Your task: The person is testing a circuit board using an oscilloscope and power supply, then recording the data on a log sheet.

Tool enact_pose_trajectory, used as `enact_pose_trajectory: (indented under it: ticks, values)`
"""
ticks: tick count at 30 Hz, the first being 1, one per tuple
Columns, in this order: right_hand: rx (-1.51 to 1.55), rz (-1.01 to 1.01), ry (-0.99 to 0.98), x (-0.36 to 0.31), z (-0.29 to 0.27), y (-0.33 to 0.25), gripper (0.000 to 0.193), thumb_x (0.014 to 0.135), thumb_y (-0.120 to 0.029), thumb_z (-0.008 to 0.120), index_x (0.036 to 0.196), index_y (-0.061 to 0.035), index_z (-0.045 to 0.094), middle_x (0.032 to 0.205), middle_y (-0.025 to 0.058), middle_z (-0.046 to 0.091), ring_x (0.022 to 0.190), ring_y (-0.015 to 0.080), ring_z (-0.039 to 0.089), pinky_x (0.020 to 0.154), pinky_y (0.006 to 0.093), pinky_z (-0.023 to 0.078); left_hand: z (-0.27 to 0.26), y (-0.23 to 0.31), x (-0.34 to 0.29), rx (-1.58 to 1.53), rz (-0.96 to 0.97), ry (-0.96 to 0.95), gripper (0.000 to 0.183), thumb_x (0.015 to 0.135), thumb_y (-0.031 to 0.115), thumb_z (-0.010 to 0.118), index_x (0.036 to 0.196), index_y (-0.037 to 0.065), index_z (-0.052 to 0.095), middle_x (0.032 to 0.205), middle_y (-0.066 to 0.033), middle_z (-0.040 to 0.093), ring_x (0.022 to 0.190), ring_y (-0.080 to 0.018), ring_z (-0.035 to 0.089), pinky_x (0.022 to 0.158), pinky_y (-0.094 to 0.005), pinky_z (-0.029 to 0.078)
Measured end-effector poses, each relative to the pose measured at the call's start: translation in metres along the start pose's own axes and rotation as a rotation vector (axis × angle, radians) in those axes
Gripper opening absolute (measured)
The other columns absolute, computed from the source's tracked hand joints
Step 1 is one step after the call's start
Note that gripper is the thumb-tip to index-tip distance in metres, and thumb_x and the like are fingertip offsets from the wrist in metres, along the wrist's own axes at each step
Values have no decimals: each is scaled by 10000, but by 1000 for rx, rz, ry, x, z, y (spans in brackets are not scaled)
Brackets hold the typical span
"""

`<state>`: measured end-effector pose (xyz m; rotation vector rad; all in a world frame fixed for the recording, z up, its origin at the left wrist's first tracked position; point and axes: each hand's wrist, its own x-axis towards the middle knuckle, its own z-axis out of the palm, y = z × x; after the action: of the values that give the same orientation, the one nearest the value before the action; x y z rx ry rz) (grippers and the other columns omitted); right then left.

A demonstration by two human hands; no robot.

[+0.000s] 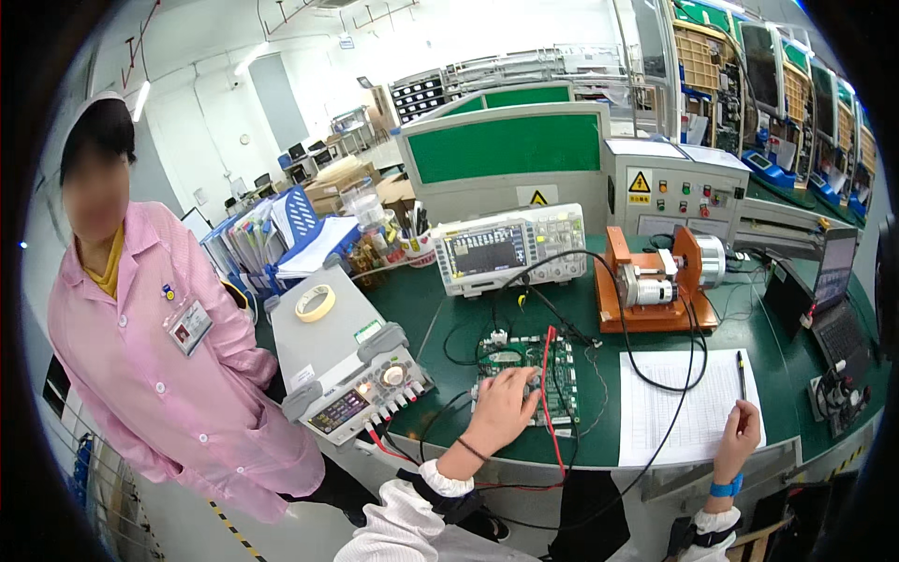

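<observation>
A green circuit board with many components lies on the bench in front of me. My left hand rests over its left part, fingers reaching forward and slightly apart; the fingertips' exact contact is hard to make out. A red test lead and a black cable run across the board beside those fingers. My right hand is at the near right corner of a printed table sheet, its fingers curled closed at the lower end of a dark pen. The pen points away from me over the sheet.
At left stand a bench power supply with a tape roll on top, and a person in a pink coat. Behind the board are an oscilloscope and a motor on an orange stand. A laptop sits far right; loose cables loop between.
</observation>
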<state>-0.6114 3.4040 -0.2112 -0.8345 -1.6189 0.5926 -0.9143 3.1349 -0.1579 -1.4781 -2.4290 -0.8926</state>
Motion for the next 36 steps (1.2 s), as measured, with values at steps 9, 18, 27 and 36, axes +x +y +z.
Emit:
enact_pose_trajectory:
  ticks: [9, 18, 27, 36]
  values:
    - [-9, 23, 30, -4, -2, -5, 92, 943, -17, 529, 983, 32, 595, 788, 15, 540, 652, 62, 440, 572, 229, 363, 9, -1, -1, 45, 6, 81, 321, 862, 208, 637, 1140, 60, 569, 1062, -84, 641, 1038, -261, 567, 851, -412, 398]
    - [-13, 25, 37, -2, 0, -6, 92, 942, -13, 526, 983, 37, 592, 799, 24, 541, 656, 68, 442, 578, 232, 367, 17, -1, 5, 96, 22, 134, 304, 863, 285, 668, 1053, 63, 584, 943, -62, 648, 939, -260, 577, 792, -393, 420]
    - [-10, 28, 12, -4, -1, -5, 91, 950, -27, 533, 982, 37, 590, 801, 20, 538, 664, 67, 439, 588, 224, 374, 18, -2, 2, 106, 36, 145, 306, 859, 287, 674, 1046, 62, 584, 937, -68, 640, 924, -266, 573, 782, -398, 425]
    - [-4, 1, 15, -3, -3, -3, 99, 945, -23, 539, 996, 37, 598, 802, 24, 559, 666, 67, 454, 586, 221, 381, 15, 2, 0, 98, 38, 134, 337, 854, 277, 678, 1093, 57, 587, 945, -78, 637, 949, -273, 572, 806, -405, 426]
